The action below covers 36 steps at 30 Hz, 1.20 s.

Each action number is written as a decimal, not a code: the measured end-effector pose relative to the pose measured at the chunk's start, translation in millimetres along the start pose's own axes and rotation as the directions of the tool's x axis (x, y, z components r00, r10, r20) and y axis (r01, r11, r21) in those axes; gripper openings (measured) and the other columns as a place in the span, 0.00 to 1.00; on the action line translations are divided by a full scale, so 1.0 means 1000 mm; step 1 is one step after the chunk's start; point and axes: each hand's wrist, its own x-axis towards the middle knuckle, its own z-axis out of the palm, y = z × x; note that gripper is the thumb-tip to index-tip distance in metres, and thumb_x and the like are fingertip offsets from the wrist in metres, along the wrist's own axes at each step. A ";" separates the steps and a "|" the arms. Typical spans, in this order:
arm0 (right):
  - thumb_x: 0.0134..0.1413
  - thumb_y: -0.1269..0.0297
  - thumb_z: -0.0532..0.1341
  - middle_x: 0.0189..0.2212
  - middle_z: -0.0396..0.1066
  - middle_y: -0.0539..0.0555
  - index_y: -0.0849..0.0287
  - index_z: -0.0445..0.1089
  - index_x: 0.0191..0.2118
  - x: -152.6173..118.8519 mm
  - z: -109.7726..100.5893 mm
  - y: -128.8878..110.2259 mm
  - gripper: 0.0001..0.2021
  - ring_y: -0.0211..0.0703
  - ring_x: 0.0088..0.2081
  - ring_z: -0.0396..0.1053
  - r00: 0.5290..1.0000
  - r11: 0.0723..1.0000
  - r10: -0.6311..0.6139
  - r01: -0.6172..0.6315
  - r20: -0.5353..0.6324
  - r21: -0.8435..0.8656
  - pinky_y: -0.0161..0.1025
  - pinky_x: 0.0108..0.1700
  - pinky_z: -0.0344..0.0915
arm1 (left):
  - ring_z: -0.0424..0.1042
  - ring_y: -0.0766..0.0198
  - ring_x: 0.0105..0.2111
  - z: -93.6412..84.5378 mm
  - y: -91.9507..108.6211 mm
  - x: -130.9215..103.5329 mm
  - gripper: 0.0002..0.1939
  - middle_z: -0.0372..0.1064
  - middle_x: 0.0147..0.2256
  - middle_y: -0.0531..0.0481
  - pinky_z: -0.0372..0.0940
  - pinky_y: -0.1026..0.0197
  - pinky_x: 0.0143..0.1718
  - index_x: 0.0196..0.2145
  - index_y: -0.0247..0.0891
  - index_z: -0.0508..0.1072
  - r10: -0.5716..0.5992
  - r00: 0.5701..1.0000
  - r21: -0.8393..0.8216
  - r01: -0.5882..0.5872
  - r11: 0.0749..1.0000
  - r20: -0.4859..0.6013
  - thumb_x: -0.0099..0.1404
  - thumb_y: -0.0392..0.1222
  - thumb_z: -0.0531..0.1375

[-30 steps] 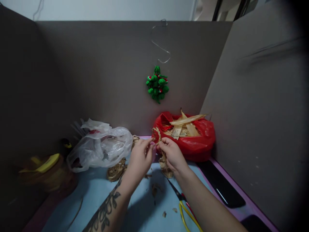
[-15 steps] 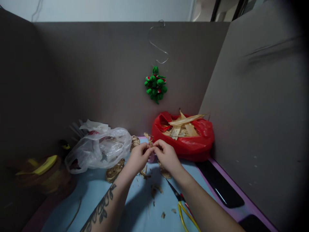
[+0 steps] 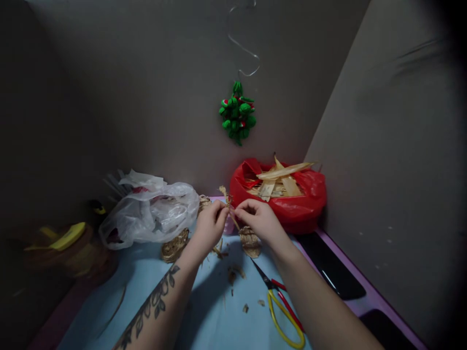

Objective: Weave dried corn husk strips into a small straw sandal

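At the centre of the frame, both hands meet over a pale blue table top (image 3: 204, 311). The left hand (image 3: 208, 227) has its thumb and fingers pinched narrow on a thin straw strip (image 3: 226, 197), whose frayed tip pokes up just above the knuckles. The right hand (image 3: 260, 221) pinches the same strip from the other side, fingers curled in, fingertips almost touching those of the left. Hanging just under the right hand is a small woven straw piece (image 3: 251, 241), close to the table; whether it touches the surface, I cannot tell.

Lower down, bits of straw (image 3: 233, 274) lie scattered on the blue between the two forearms. Right of them, near the right forearm, a pair of scissors (image 3: 280, 304) rests flat, with yellow and red handles toward the lower edge and blades pointing up toward the hands.

To the left of the hands sits a crumpled clear plastic bag (image 3: 153, 214), and tucked just below it a coil of woven straw (image 3: 175, 245). Right of centre, behind the right hand, a red plastic bag (image 3: 302, 209) stands open, full of dry husk strips (image 3: 279, 177). Above, on the grey partition wall (image 3: 146, 97), a green knotted ornament (image 3: 238, 113) dangles from a bent wire hook (image 3: 244, 48).
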 end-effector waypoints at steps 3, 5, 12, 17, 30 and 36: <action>0.46 0.63 0.61 0.20 0.68 0.49 0.60 0.68 0.24 -0.008 0.008 -0.004 0.07 0.38 0.23 0.64 0.999 0.998 -0.037 0.036 -0.020 -0.052 0.34 0.27 0.59 | 0.57 0.68 0.25 0.003 0.000 -0.001 0.08 0.58 0.23 0.55 0.51 0.65 0.27 0.25 0.37 0.63 -0.027 0.995 -0.011 0.026 1.000 -0.094 0.61 0.40 0.53; 0.48 0.65 0.61 0.23 0.70 0.51 0.60 0.71 0.26 -0.015 0.017 -0.004 0.05 0.40 0.27 0.66 0.981 0.958 -0.184 0.164 -0.065 -0.236 0.36 0.31 0.61 | 0.57 0.68 0.24 0.005 -0.002 0.000 0.09 0.57 0.22 0.56 0.53 0.66 0.26 0.24 0.37 0.62 -0.126 0.990 -0.220 0.108 0.970 -0.066 0.60 0.42 0.54; 0.56 0.70 0.54 0.35 0.73 0.58 0.59 0.72 0.41 -0.024 0.035 0.003 0.11 0.46 0.39 0.68 0.880 0.712 -0.468 0.427 0.078 -0.557 0.41 0.44 0.62 | 0.57 0.71 0.22 0.001 -0.009 0.005 0.11 0.58 0.21 0.57 0.54 0.68 0.25 0.23 0.35 0.63 -0.258 0.965 -0.537 0.200 0.820 -0.035 0.56 0.44 0.58; 0.54 0.67 0.58 0.32 0.72 0.55 0.58 0.72 0.34 -0.018 0.023 -0.004 0.06 0.46 0.38 0.67 0.890 0.797 -0.448 0.351 -0.090 -0.491 0.42 0.43 0.62 | 0.57 0.70 0.23 0.003 -0.009 0.004 0.11 0.57 0.21 0.57 0.54 0.67 0.25 0.24 0.36 0.62 -0.207 0.976 -0.439 0.160 0.884 -0.060 0.60 0.44 0.55; 0.45 0.62 0.61 0.20 0.65 0.47 0.60 0.67 0.24 -0.005 0.011 0.004 0.08 0.36 0.24 0.61 1.000 0.999 -0.030 0.030 -0.002 0.026 0.33 0.26 0.57 | 0.60 0.68 0.24 -0.001 0.007 -0.002 0.10 0.61 0.22 0.55 0.54 0.66 0.27 0.24 0.36 0.65 -0.064 0.998 -0.053 0.065 0.996 0.030 0.62 0.40 0.52; 0.46 0.60 0.61 0.22 0.65 0.48 0.60 0.66 0.26 -0.002 0.007 0.007 0.08 0.36 0.25 0.61 0.997 0.995 -0.058 0.054 0.052 0.079 0.33 0.28 0.58 | 0.61 0.67 0.23 -0.004 0.009 -0.002 0.10 0.63 0.21 0.54 0.54 0.66 0.26 0.23 0.36 0.66 -0.033 0.997 0.023 0.032 0.999 0.066 0.61 0.39 0.52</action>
